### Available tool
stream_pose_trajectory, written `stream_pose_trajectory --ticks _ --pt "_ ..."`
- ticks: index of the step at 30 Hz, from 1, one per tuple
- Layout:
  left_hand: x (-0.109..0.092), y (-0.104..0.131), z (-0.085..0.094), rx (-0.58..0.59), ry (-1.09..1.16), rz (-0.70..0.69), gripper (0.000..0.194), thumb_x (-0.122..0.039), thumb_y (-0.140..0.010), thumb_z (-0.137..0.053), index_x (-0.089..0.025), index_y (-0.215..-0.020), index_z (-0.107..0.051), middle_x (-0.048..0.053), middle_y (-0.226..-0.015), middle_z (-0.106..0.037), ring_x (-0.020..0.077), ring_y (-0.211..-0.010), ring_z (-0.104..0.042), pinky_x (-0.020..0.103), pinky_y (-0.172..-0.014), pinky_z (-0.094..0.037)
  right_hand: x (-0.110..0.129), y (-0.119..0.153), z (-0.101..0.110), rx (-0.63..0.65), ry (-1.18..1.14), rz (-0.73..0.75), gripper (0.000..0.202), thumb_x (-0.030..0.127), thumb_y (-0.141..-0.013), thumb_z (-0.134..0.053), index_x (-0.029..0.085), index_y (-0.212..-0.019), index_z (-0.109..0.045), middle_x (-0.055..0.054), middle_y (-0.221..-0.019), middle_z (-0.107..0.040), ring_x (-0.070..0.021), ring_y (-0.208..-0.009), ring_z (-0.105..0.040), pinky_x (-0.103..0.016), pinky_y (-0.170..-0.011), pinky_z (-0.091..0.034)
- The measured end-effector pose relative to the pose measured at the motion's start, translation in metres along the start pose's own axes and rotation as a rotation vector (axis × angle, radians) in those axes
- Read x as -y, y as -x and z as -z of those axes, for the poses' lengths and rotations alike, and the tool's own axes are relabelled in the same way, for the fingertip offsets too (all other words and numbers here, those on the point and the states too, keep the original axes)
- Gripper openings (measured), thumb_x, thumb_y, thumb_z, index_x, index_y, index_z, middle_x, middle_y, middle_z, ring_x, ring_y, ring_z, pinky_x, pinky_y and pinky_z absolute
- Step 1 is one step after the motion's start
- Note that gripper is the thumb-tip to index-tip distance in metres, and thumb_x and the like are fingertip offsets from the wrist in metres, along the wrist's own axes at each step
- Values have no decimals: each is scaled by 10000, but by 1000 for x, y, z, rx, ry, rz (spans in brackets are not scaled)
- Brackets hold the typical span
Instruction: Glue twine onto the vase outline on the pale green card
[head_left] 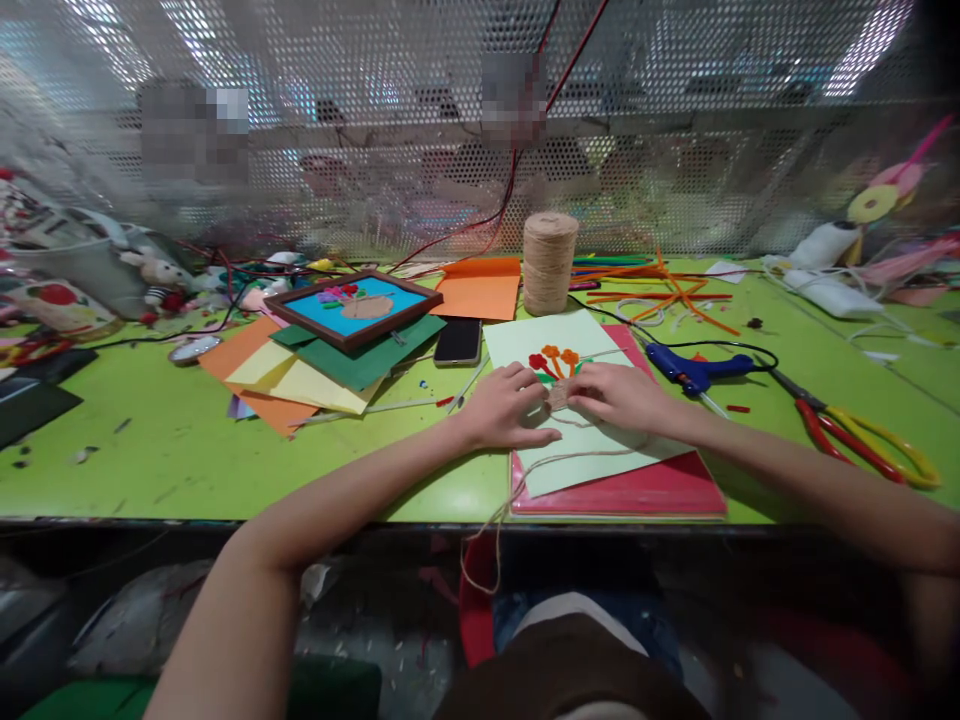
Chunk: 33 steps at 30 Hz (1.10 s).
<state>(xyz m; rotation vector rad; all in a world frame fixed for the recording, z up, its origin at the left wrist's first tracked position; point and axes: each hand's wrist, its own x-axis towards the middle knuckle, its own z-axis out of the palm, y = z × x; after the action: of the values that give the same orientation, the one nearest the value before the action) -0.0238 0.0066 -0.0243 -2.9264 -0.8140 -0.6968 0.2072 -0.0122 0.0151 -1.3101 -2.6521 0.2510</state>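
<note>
A pale green sheet of paper (540, 340) lies on a red folder (630, 490). Small fuzzy red and orange flowers (553, 358) with green leaves sit on the sheet. Below them is a brown patch of twine (559, 396), partly hidden between my hands. My left hand (510, 408) rests on the sheet at the patch's left edge, thumb stretched away from the fingers. From the right, my right hand (616, 396) has its thumb and fingertips pressed together at the patch, on the twine. A loose tail of twine (525, 470) crosses the sheet and hangs over the table's front edge.
A twine spool (550, 265) stands behind the sheet. A blue glue gun (694, 368) and scissors (855, 430) lie to the right. Leftward are a phone (457, 342), coloured papers (300, 385) and a framed flower picture (356, 307). Orange pipe cleaners (667, 295) lie behind.
</note>
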Motion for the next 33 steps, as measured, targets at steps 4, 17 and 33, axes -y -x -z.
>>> stream_pose_trajectory --ticks 4,17,33 --pt "0 1 0 0 25 -45 518 -672 -869 -500 -210 -943 -722 88 -938 -666 212 -867 -532 348 -775 -431 1 0 -1 -3 38 0 271 316 -931 -491 224 -985 -741 -68 -922 -703 -193 -855 -598 -279 -659 -345" --pt "-1 -3 2 72 -52 -146 496 -595 -941 -436 -218 -881 -752 71 -805 -652 199 -819 -536 338 -684 -359 5 0 2 4 58 -35 273 332 -930 -485 220 -977 -730 -71 -935 -711 -200 -854 -606 -286 -663 -348" --pt "2 -5 -5 97 16 -197 542 -601 -974 -345 -188 -1097 -673 86 -1012 -691 206 -926 -623 335 -778 -433 -28 1 9 72 -203 -260 319 456 -786 -581 164 -750 -704 -47 -706 -679 -158 -657 -545 -277 -589 -338"
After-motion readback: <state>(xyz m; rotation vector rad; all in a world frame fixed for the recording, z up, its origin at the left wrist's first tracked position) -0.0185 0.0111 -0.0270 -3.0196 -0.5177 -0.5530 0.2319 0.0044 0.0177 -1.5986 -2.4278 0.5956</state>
